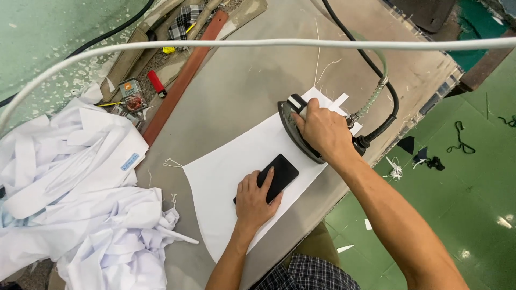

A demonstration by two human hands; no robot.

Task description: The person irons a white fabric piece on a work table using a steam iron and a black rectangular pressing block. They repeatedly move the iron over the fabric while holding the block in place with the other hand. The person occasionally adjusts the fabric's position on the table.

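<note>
The iron (301,131) sits on the far right end of a white cloth panel (226,177) spread flat across the grey counter (242,80). The right hand (322,131) covers the iron's handle, fingers (307,119) wrapped closed around it. A black hose (376,70) and a green spring-wrapped line (371,104) run from the iron's back end up and away to the far side.

Nearer along the panel, the left hand (255,201) lies flat with its fingers (266,180) spread on a black block (274,176), pressing it onto the cloth (it grips nothing; the palm simply rests on top). The block lies just beside the iron's near edge, not touching it.

To the left, a heap of white garments (80,204) spills over the counter's near left corner. Beyond it, at the far left edge, lie a red lighter (156,83), a small clear box (131,94) and a long brown strip (183,80) running diagonally. A white cable (269,44) arcs across the whole view above everything. To the right the green floor (473,177) carries scattered black and white scraps.
</note>
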